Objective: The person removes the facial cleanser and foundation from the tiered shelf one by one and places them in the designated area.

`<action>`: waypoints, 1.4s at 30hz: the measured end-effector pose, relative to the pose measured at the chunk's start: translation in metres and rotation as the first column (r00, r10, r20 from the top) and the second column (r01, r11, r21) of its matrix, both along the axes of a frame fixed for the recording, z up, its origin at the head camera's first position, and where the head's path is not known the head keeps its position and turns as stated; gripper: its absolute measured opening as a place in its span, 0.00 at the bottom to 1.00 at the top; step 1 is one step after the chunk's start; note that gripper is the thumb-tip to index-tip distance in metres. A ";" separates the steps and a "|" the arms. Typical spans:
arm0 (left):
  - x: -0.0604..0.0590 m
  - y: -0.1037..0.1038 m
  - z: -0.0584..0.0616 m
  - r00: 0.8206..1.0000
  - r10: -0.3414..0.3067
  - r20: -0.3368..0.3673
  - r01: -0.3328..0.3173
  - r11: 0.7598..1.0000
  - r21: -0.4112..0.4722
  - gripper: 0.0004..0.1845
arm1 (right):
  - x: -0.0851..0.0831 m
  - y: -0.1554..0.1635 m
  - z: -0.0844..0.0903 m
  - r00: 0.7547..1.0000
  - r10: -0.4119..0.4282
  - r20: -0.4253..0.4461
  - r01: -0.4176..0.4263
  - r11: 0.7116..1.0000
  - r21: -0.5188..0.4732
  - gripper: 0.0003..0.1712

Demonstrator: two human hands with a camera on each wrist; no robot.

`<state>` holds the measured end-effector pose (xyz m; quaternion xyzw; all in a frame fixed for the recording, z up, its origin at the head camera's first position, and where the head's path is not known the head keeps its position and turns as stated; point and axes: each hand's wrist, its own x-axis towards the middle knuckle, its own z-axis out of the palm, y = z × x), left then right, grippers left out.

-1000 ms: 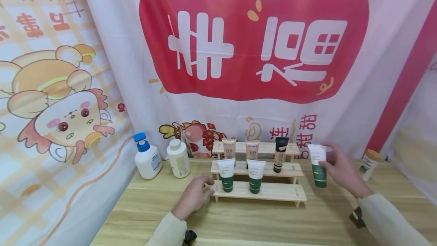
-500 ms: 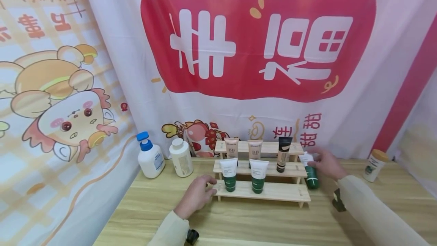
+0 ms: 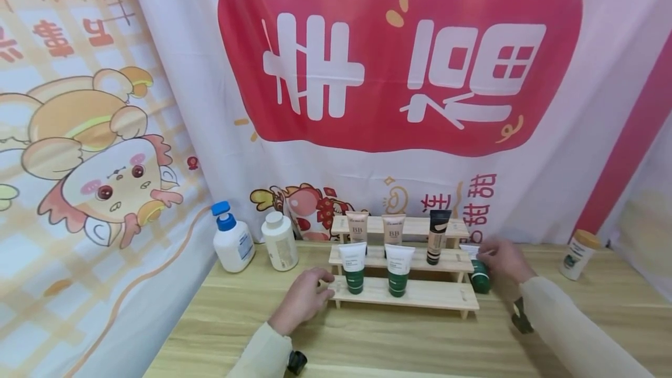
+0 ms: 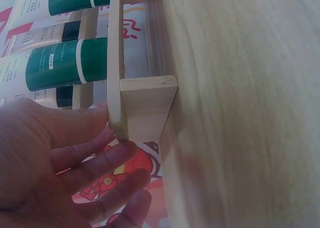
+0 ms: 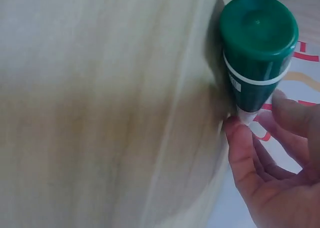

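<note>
On head feed I have right grip (image 3: 506, 261) pinching white end of tube (image 3: 480, 279), tilted, just beside rack (image 3: 438, 295) at its three o'clock; can't tell whether cap touches desk (image 3: 399, 343). Left grip (image 3: 301, 299) pinches rack's nine o'clock end, thumb on top. Two matching tubes (image 3: 354, 270) stand at rack's front. Pump bottle (image 3: 233, 249) farther out, rack's nine o'clock; yellow-capped bottle (image 3: 576, 258), three.

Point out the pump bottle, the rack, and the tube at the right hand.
Pump bottle (image 3: 234, 248): head view, on its white body.
Rack (image 3: 433, 294): head view, on a bare stretch of its lowest shelf.
Tube (image 5: 256, 66): right wrist view, on the side of its green end.
</note>
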<state>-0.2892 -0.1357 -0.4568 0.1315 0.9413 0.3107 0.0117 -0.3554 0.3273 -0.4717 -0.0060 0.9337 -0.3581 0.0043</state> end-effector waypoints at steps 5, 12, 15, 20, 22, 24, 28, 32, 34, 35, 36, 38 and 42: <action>0.001 0.000 0.000 1.000 -0.004 -0.007 0.004 1.000 0.007 0.13 | 0.013 -0.006 0.019 0.985 -0.055 -0.166 0.052 0.998 -0.025 0.25; 0.001 0.000 0.000 1.000 -0.013 -0.019 0.013 1.000 0.010 0.14 | 0.047 -0.029 0.053 0.880 -0.105 -0.463 0.096 0.994 -0.043 0.21; 0.001 0.000 0.000 1.000 -0.015 -0.018 0.016 1.000 0.014 0.14 | 0.064 -0.042 0.060 0.806 -0.061 -0.589 0.054 0.998 -0.030 0.14; 0.000 0.000 0.000 1.000 -0.017 -0.023 0.018 1.000 0.020 0.14 | 0.086 -0.070 0.063 0.629 0.079 -0.773 -0.085 0.996 0.033 0.13; 0.000 0.000 -0.001 1.000 -0.017 -0.022 0.017 1.000 0.022 0.14 | 0.092 -0.086 0.063 0.582 0.152 -0.799 -0.175 0.983 0.060 0.15; 0.000 -0.001 -0.002 1.000 -0.016 -0.021 0.016 1.000 0.025 0.14 | 0.098 -0.105 0.062 0.564 0.214 -0.798 -0.257 0.963 0.077 0.18; 0.000 -0.002 -0.003 1.000 -0.014 -0.020 0.014 1.000 0.022 0.14 | 0.102 -0.139 0.057 0.596 0.267 -0.757 -0.322 0.943 0.080 0.28; -0.001 -0.003 -0.003 1.000 -0.010 -0.017 0.010 1.000 0.016 0.14 | 0.096 -0.159 0.049 0.619 0.252 -0.744 -0.318 0.946 0.056 0.37; 0.000 -0.003 -0.003 1.000 -0.010 -0.013 0.010 1.000 0.019 0.14 | 0.092 -0.164 0.044 0.619 0.239 -0.748 -0.318 0.947 0.040 0.38; 0.000 -0.003 -0.003 1.000 -0.014 -0.012 0.014 1.000 0.023 0.13 | 0.091 -0.166 0.041 0.619 0.232 -0.750 -0.319 0.947 0.030 0.38; 0.000 -0.002 -0.003 1.000 -0.016 -0.009 0.016 1.000 0.027 0.13 | 0.090 -0.168 0.039 0.623 0.226 -0.749 -0.320 0.947 0.020 0.37; 0.000 -0.002 -0.002 1.000 -0.022 -0.011 0.023 0.999 0.035 0.13 | 0.088 -0.171 0.034 0.633 0.211 -0.744 -0.320 0.947 -0.004 0.36; 0.000 -0.002 -0.002 0.999 -0.025 -0.022 0.026 0.999 0.032 0.13 | 0.088 -0.177 0.027 0.670 0.183 -0.720 -0.278 0.961 -0.014 0.36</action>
